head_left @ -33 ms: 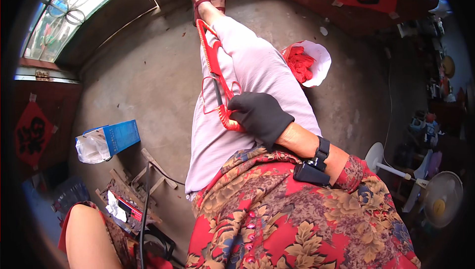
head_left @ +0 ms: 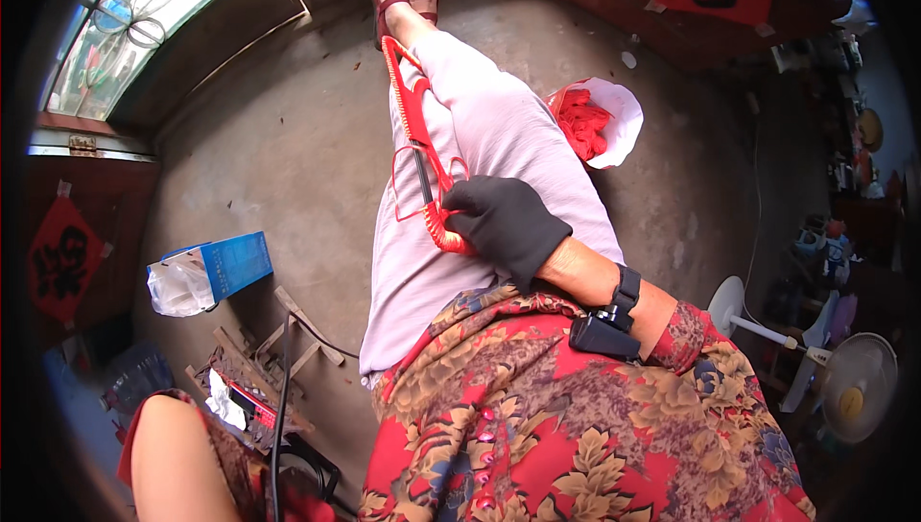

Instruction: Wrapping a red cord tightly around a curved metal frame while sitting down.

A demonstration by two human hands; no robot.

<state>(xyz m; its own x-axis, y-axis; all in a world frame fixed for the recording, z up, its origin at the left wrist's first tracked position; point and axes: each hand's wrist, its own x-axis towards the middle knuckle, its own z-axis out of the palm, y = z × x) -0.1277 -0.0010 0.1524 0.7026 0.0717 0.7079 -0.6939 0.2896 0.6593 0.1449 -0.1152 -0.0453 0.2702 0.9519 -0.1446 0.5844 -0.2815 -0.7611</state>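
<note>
A long, narrow frame (head_left: 411, 117) bound in red cord lies along my lap, over the pale trousers. A dark bare stretch of rod shows near its lower end, and a loose red loop hangs beside it. My right hand (head_left: 508, 225), in a black glove, is closed around the cord-wrapped near end. Its fingertips are partly hidden by the glove's own bulk. Of my left arm, only a bare part (head_left: 177, 455) shows at the lower left; that hand is out of the picture.
Right of my legs stands a white container (head_left: 619, 119) with red material inside. On the left are a blue box (head_left: 238, 263) with a white plastic bag and a low wooden stool (head_left: 317, 340). A fan (head_left: 859, 388) is at the right, and a black cable (head_left: 283, 407) runs near my left arm.
</note>
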